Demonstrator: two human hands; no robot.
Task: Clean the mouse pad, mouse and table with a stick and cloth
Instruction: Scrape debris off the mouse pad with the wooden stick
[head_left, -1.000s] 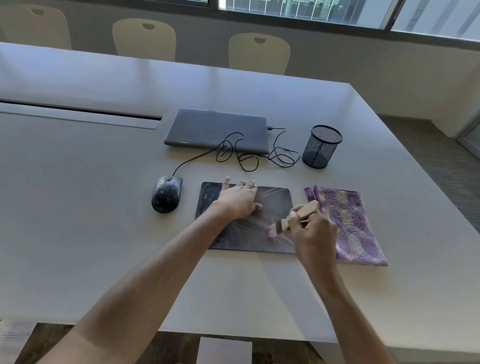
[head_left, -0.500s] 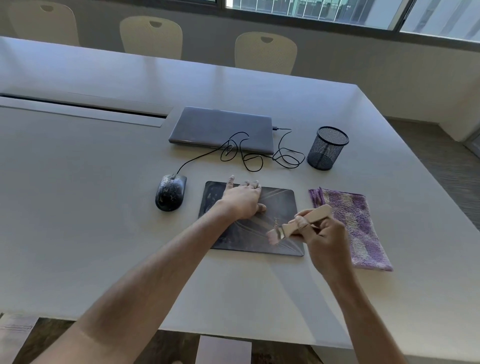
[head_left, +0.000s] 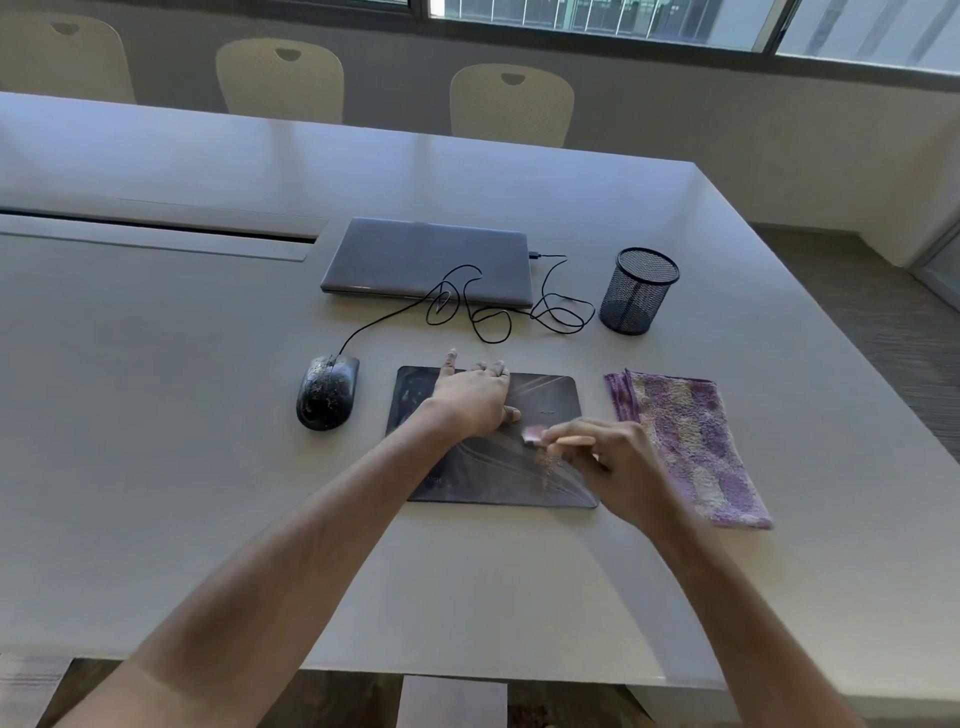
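**deskguy:** Since the pad is the only thing being worked on, I'd call this early days. The left hand (head_left: 470, 397) lies flat on the mouse pad (head_left: 488, 467), fingers mostly straight and spread toward its far edge, pinning it down. The right hand (head_left: 610, 467) has its fingers curled round a stick (head_left: 563, 440) with a pinkish tip, and that tip sits on the pad near its middle. There's a little pale grit on the pad just in front of the right hand, so it isn't finished yet.

**mops_a_lot:** And the rest?

**deskguy:** The mouse (head_left: 327, 392) sits just left of the pad, speckled with light smudges, so it looks untouched to me. The cloth (head_left: 685, 441) lies folded just right of the pad, nobody holding it. My guess is the mouse, the wipe-down and the table (head_left: 156, 415) are all still to do.

**mops_a_lot:** What's it all made of?

**deskguy:** The pad's a thin dark rectangle with rounded corners and a slight sheen, with faint curved lines on it. The mouse is glossy black and humped. The cloth is fluffy towelling, mottled purple and cream. The stick looks like pale wood, though it's a bit blurred. The table's a smooth grey matte top.
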